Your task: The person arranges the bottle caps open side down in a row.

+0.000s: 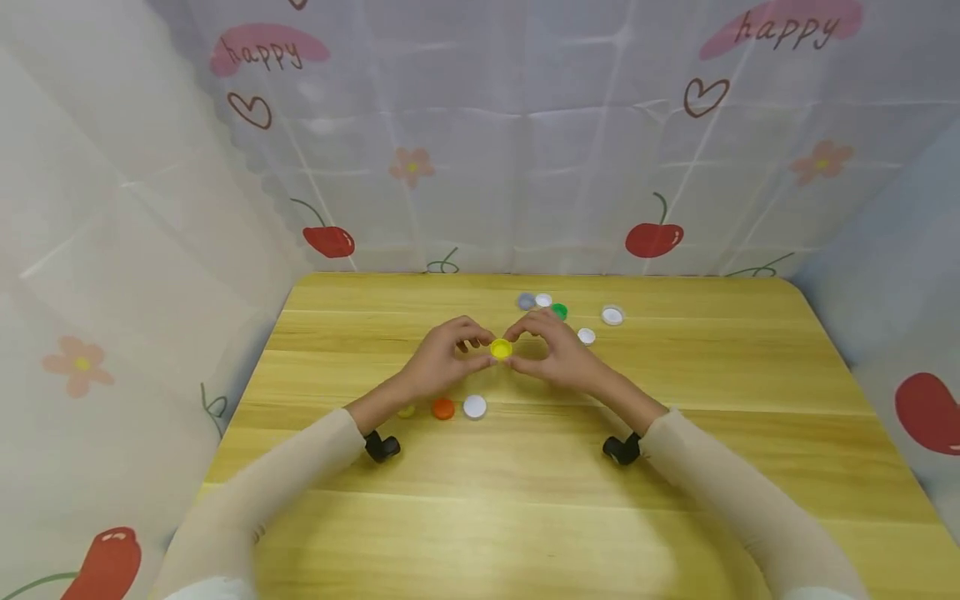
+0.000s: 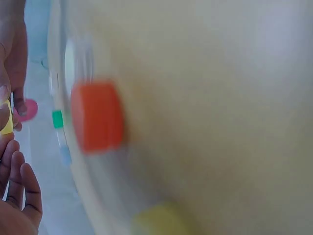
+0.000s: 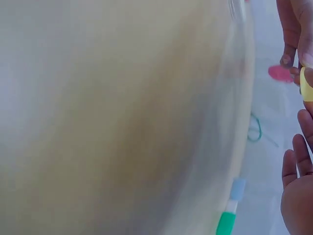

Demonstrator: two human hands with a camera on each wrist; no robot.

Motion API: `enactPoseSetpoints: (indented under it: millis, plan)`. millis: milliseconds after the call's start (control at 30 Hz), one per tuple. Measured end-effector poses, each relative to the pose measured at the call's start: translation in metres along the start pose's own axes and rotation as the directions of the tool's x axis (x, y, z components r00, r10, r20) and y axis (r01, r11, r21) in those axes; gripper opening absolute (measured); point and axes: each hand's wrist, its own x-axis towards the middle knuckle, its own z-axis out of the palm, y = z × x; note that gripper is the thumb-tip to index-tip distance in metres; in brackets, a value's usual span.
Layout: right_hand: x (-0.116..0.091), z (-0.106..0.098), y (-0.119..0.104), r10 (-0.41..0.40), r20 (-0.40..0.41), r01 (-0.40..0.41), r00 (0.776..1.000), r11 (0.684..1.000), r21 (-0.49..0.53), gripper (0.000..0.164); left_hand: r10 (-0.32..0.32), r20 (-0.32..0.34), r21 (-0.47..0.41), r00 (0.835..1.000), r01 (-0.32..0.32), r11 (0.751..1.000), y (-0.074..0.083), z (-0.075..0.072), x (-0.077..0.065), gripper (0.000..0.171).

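Yellow round plastic cap (image 1: pixel 501 349) with a raised rim is held up off the tabletop, between the two hands. The left hand (image 1: pixel 444 358) pinches its left edge between thumb and fingers, and the right hand (image 1: pixel 558 353) pinches its right edge the same way. Nearest the person, just beside the left wrist, lie an orange round plastic cap (image 1: pixel 443 408) and a white round plastic cap (image 1: pixel 475 407), with a pale yellow cap (image 1: pixel 406 411) partly hidden by that wrist. Beyond the right hand sit a greyish-blue cap (image 1: pixel 527 302), a small white cap (image 1: pixel 543 300) and a green cap (image 1: pixel 559 311) close together; to their right are a white disc with a clear rim (image 1: pixel 612 315) and another small white cap (image 1: pixel 587 336). All rest on a light wood-grain table (image 1: pixel 525 517), with a whitish printed cloth (image 1: pixel 517 150) showing cherries, hearts and flowers hanging behind it.
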Motion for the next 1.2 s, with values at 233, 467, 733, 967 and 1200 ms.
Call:
enactPoseSetpoints:
  millis: [233, 467, 733, 967, 1200]
  plan:
    - [-0.026, 0.013, -0.007, -0.013, -0.015, 0.014, 1.0, 0.998, 0.069, 0.028, 0.066, -0.01, -0.047, 0.998, -0.066, 0.997, 0.007, 0.014, -0.025, 0.024]
    - [-0.038, 0.009, -0.011, -0.051, -0.035, 0.054, 0.998, 0.996, 0.069, 0.032, -0.005, 0.08, -0.242, 0.997, 0.024, 0.97, 0.013, 0.015, -0.028, 0.023]
    - [-0.045, 0.003, -0.022, -0.137, -0.081, 0.14, 0.987, 0.989, 0.037, 0.035, -0.25, 0.365, -0.543, 0.897, 0.423, 0.726, 0.021, 0.011, -0.026, 0.03]
    - [-0.049, 0.001, -0.029, -0.167, -0.065, 0.167, 0.984, 0.986, -0.008, 0.036, -0.289, 0.417, -0.57, 0.862, 0.495, 0.655, 0.028, 0.011, -0.028, 0.027]
    - [-0.053, 0.003, -0.03, -0.13, -0.021, 0.129, 0.991, 0.992, -0.013, 0.037, -0.254, 0.386, -0.552, 0.887, 0.443, 0.707, 0.03, 0.012, -0.033, 0.025]
